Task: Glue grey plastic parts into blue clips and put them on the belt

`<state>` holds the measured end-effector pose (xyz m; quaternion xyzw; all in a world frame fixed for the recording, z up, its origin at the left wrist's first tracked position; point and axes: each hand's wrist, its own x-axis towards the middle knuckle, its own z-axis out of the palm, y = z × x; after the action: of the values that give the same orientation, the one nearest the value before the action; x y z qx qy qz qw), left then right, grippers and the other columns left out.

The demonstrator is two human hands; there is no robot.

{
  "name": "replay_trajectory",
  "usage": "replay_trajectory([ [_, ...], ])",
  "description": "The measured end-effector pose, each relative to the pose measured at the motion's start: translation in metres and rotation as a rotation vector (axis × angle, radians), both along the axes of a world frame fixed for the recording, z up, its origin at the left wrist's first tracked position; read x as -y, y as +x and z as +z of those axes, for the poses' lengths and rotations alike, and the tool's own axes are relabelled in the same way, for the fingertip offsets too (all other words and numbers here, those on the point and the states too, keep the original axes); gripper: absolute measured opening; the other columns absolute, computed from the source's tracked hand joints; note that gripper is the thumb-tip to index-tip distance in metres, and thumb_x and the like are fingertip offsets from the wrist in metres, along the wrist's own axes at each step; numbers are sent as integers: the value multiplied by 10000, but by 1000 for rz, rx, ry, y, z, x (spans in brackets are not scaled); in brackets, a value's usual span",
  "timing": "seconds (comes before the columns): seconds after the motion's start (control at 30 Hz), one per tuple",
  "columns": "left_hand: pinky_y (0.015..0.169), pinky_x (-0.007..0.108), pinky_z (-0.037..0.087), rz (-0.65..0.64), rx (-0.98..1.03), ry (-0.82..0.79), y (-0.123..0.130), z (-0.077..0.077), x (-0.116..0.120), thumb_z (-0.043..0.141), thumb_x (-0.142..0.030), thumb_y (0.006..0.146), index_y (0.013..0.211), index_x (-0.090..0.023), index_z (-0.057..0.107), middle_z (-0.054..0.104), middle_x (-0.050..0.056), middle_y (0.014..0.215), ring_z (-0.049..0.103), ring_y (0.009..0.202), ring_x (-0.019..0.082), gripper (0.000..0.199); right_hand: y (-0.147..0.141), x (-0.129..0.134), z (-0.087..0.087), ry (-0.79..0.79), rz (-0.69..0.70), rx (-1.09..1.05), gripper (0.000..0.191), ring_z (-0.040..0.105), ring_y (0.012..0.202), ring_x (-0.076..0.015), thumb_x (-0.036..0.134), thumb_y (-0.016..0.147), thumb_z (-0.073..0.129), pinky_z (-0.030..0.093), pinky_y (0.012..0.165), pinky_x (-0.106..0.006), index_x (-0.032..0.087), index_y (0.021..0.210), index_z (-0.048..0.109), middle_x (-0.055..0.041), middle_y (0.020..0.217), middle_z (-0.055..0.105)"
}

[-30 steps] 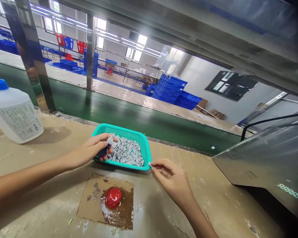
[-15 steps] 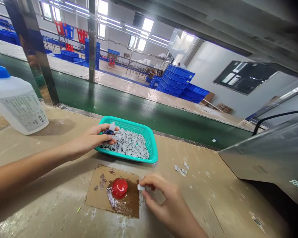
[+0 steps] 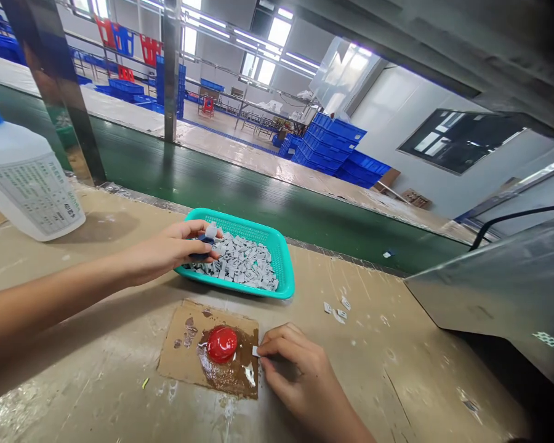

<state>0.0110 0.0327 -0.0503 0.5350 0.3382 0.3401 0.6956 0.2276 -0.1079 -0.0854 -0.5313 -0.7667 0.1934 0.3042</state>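
Note:
My left hand (image 3: 191, 243) is over the left side of a green plastic basket (image 3: 284, 271) heaped with small light-grey plastic pieces (image 3: 247, 261). Its fingers close around a dark blue part (image 3: 204, 241), with a pale grey piece (image 3: 211, 231) at the fingertips. My right hand (image 3: 293, 363) pinches a small white piece (image 3: 255, 351) between thumb and fingers at the right edge of a cardboard sheet (image 3: 175, 360). On that wet, stained cardboard sits a glossy red round object (image 3: 222, 344), just left of the pinched piece.
A white bottle with a blue cap (image 3: 32, 184) stands at left. Several loose grey pieces (image 3: 340, 312) lie right of the basket. Behind runs a green conveyor belt (image 3: 240, 187) carrying a small part (image 3: 388, 253). A metal panel (image 3: 484, 289) stands at right.
My left hand has turned slightly, so the dark blue part shows less. The fingers of my right hand have drawn closer around the white piece. The small part on the belt has moved left.

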Motion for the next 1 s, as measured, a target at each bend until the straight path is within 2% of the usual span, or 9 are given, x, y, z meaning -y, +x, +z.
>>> replay_trajectory([
  [0.3, 705, 299, 464, 3, 33, -48, 6, 5, 5, 592, -246, 722, 860, -162, 537, 528, 6, 821, 572, 772, 148, 170, 2, -2, -2, 50, 19, 6, 196, 575, 693, -154, 61, 740, 482, 469, 595, -242, 172, 704, 640, -57, 748, 607],
  [0.43, 729, 260, 458, -12, 46, -43, 8, 6, 7, 591, -178, 714, 909, -166, 529, 529, 3, 845, 557, 766, 115, 204, 2, -2, -3, 44, 0, 9, 200, 578, 691, -152, 60, 738, 479, 469, 596, -237, 168, 714, 645, -59, 746, 603],
  [0.6, 791, 264, 454, -52, 29, -54, 6, 4, 8, 596, -155, 713, 955, -204, 512, 530, -2, 894, 569, 821, 126, 261, 2, -2, -4, 54, -4, -7, 203, 582, 681, -148, 60, 736, 478, 469, 594, -231, 164, 678, 642, -58, 734, 602],
  [0.8, 750, 281, 496, -89, 102, -123, 7, 7, 14, 574, -120, 726, 939, -178, 516, 547, 7, 823, 597, 793, 154, 229, 1, -3, 10, 10, -29, -56, 180, 594, 696, -141, 77, 743, 494, 481, 626, -217, 179, 714, 639, -45, 756, 614],
  [0.9, 784, 261, 486, -119, 126, -142, 7, 8, 19, 556, -121, 750, 963, -170, 521, 569, 19, 857, 596, 814, 144, 222, 0, -2, 18, 27, -63, -78, 164, 596, 707, -141, 80, 747, 497, 486, 637, -215, 176, 736, 630, -45, 772, 622],
  [1.0, 834, 265, 468, -134, 138, -191, 6, 9, 22, 532, -124, 774, 995, -159, 541, 587, 42, 927, 583, 867, 145, 225, -3, 0, 18, 62, -40, -69, 169, 596, 689, -141, 75, 747, 488, 491, 618, -216, 171, 722, 625, -46, 750, 621],
])
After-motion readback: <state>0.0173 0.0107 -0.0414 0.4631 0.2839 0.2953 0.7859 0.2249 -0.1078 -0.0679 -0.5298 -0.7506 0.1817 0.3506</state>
